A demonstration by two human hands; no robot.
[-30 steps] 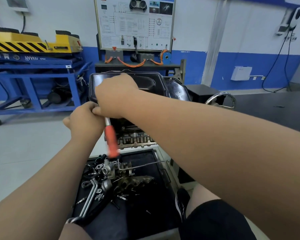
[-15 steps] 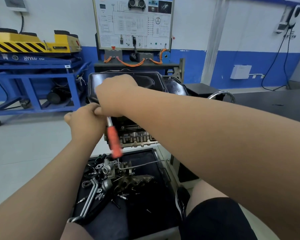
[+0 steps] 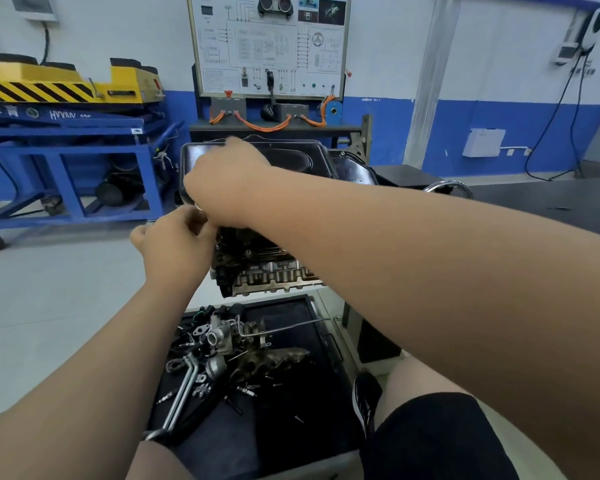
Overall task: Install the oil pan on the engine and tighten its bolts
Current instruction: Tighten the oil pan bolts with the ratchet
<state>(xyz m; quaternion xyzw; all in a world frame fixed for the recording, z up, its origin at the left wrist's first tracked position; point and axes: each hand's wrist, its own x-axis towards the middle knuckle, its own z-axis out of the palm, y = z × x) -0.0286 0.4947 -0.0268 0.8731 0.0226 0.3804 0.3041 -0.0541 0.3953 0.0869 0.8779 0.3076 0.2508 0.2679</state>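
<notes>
Workshop with a pale grey floor [image 3: 56, 306] and a white wall [image 3: 395, 46] banded in blue along its lower part. Upper left of the frame: a blue steel stand [image 3: 66, 150] carrying a yellow block [image 3: 49, 86] with black hazard stripes. Top centre, against the wall: a white wiring-diagram board [image 3: 267, 46] with orange cables [image 3: 260, 125] looping beneath it. Upper right: a small white box [image 3: 484, 143] on the blue band, black cords [image 3: 555, 116] hanging beside it, and a dark tabletop [image 3: 551, 199] below.

Centre of the frame: a black oil pan [image 3: 291, 157], sitting on top of an engine [image 3: 267, 268] with the pan's bottom facing up. Below the engine, lower centre: a black tray [image 3: 291, 438] strewn with loose metal parts [image 3: 222, 337] and a bent silver pipe [image 3: 184, 389].

Bare right forearm [image 3: 430, 271] crossing the frame from the lower right, covering the right side of the engine and part of the pan. Right hand [image 3: 226, 188], blurred, back upward, lying over the pan's left end; fingers bent downward, grip impossible to tell. Left hand [image 3: 177, 244] just below and right against it, at the pan's near left corner, fingers curled inward, anything inside them hidden. Bottom right: a knee in black shorts [image 3: 430, 441] and a black shoe [image 3: 366, 400] beside the tray.
</notes>
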